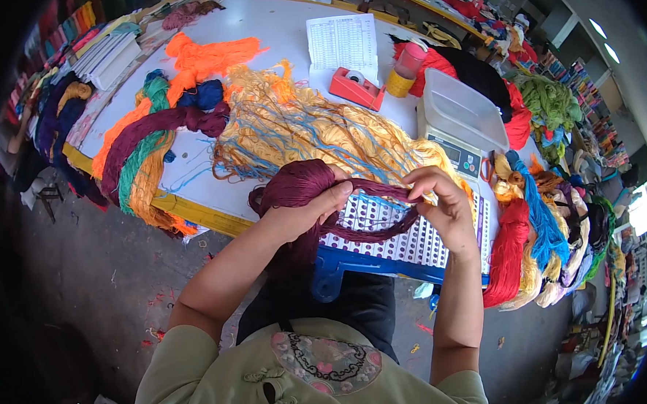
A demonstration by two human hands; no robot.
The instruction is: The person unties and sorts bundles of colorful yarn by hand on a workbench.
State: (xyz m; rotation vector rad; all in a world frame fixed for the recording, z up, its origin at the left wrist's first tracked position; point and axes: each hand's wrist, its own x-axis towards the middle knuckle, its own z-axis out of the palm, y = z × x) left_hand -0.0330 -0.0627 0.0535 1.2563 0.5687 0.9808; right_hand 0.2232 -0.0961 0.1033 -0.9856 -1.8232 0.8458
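A thick hank of maroon thread (295,184) is stretched between my two hands above the front of the table. My left hand (314,210) is closed round the bunched part, its thumb lying on top. My right hand (446,208) pinches the looped end of the strands between thumb and fingers. Under the loop lies a white board with rows of dark round holes (438,241), with a blue edge piece (400,266) along its front. Just beyond my hands spreads a pile of pale yellow thread (334,129) streaked with blue and brown.
A red tape dispenser (356,89), a printed sheet (341,46), a pink-and-yellow jar (406,69) and a scale with a clear tub (461,110) stand farther back. Colored hanks drape over the left edge, including another maroon hank (163,124); red hanks (509,248) hang at right.
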